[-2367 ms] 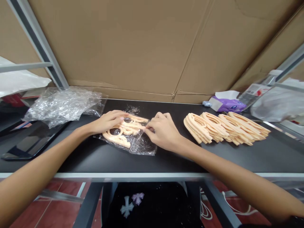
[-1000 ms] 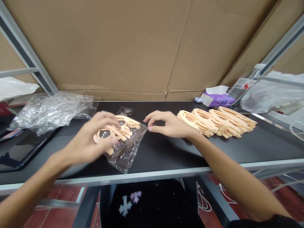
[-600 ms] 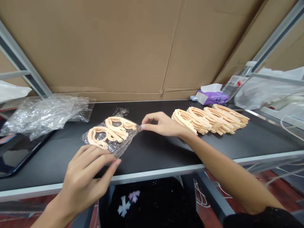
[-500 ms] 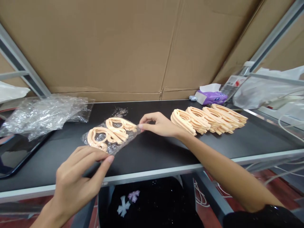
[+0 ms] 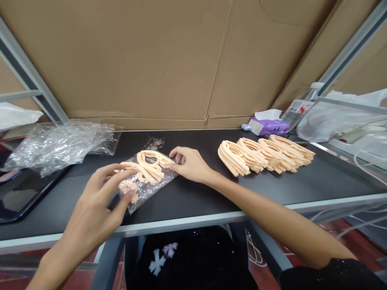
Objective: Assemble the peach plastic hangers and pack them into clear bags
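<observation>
A clear plastic bag (image 5: 148, 195) lies on the black tabletop with pale wood-coloured scrollwork pieces (image 5: 151, 173) in it, each curling round an oval opening. My left hand (image 5: 95, 201) grips the left end of the bagged pieces, thumb on the near side and fingers over the far side. At the other end, my right hand (image 5: 193, 166) pinches the right tip of the pieces and the bag between thumb and fingers. My left fingers cover part of the leftmost piece. Several stacks of matching scrollwork pieces (image 5: 263, 155) lean in a row to the right.
Crumpled clear plastic bags (image 5: 65, 141) lie at the left, over a dark tray-like object (image 5: 27, 195). Small shavings (image 5: 154, 143) sit behind the bagged pieces. A purple tissue pack (image 5: 272, 125) and a bottle (image 5: 302, 104) stand at the back right, before the cardboard wall (image 5: 145, 60).
My left hand has moved from the bag's near edge up onto the left scrollwork piece. My right hand has shifted slightly left and down, onto the pieces' right tip.
</observation>
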Tool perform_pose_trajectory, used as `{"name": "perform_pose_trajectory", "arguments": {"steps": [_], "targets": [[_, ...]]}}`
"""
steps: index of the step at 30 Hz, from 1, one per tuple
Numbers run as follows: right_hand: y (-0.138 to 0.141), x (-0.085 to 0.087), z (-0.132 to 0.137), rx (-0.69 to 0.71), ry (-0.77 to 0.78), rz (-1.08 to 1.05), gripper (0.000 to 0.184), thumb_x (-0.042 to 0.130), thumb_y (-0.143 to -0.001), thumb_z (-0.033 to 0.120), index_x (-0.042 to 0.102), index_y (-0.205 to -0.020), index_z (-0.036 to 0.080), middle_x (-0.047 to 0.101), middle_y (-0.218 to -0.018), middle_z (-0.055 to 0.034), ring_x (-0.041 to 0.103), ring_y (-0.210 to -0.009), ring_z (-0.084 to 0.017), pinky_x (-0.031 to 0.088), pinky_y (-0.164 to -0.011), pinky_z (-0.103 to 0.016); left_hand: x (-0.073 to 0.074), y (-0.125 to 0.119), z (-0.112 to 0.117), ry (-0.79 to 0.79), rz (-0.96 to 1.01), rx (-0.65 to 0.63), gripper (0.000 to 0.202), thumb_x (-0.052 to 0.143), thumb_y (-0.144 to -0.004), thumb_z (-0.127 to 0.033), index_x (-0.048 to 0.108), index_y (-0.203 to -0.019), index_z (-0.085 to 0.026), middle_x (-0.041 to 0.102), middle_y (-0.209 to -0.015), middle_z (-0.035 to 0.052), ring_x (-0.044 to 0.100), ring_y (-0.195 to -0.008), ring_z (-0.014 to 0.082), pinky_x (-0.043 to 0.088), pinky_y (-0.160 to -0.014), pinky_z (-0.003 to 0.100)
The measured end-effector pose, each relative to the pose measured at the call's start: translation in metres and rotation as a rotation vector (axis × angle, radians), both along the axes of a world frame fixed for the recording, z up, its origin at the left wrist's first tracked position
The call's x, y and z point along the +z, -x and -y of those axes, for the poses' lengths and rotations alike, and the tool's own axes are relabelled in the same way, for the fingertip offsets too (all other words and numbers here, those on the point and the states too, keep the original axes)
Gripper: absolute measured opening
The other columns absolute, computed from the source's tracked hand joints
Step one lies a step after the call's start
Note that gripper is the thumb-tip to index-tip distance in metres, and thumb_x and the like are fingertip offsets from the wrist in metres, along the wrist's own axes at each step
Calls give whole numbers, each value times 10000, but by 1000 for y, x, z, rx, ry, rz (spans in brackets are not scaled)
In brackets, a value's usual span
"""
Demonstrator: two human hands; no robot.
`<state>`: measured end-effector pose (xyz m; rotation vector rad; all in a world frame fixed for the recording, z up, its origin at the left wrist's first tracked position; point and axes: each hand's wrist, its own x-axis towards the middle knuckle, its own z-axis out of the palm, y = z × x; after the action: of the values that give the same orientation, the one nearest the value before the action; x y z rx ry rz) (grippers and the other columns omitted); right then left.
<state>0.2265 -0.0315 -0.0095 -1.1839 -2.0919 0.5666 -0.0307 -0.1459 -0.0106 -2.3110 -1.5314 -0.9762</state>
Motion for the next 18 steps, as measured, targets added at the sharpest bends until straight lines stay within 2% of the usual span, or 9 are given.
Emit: {"name": "perform_pose_trajectory", "arguments": {"steps": [2,5,8,11,14,18], "targets": [[1,-1,-1,0,-8,30,189,711,-799,267,741,-980,224,661,-881,11,561,-757,-135,403,-703,-276,-1,3,-2,28,-68,-152,322,534,-994,-293,657,-1289,-336,604,-1428,67,598,-1302,306,489,-1087,477],[1,-1,-3,-2,28,29,146,668,-824,253,767,-930,239,686,-858,5,584,-773,-149,417,-710,-285,-6,10,-4,100,-176,-252,346,500,-1013,-275,685,-1296,-352,714,-1338,17,640,-1267,292,494,-1099,488],[-1,-1,-6,-6,83,-24,182,640,-822,232,790,-925,243,727,-829,-3,631,-789,-166,444,-727,-297,-8,17,-3,117,-197,-272,391,501,-1019,-302,656,-1373,-359,701,-1386,-10,639,-1292,282,509,-1111,468],[-2,-1,-8,-19,113,-44,185,635,-816,235,793,-913,242,757,-826,-12,666,-811,-181,472,-754,-308,-7,23,-1,129,-206,-299,472,494,-1021,-324,561,-1478,-424,634,-1475,-61,601,-1360,262,493,-1155,441],[-2,-1,-10,-35,114,-38,197,640,-798,228,779,-936,246,770,-847,-12,677,-823,-187,488,-763,-311,-6,28,2,140,-266,-302,581,475,-1021,-340,402,-1586,-456,561,-1543,-80,559,-1412,263,435,-1217,455],[-1,-1,-9,-29,102,-27,226,624,-774,200,760,-942,264,766,-835,6,669,-805,-186,488,-755,-307,-10,37,8,142,-373,-303,675,454,-1019,-341,243,-1655,-421,493,-1590,-61,477,-1477,282,314,-1286,505]]}}
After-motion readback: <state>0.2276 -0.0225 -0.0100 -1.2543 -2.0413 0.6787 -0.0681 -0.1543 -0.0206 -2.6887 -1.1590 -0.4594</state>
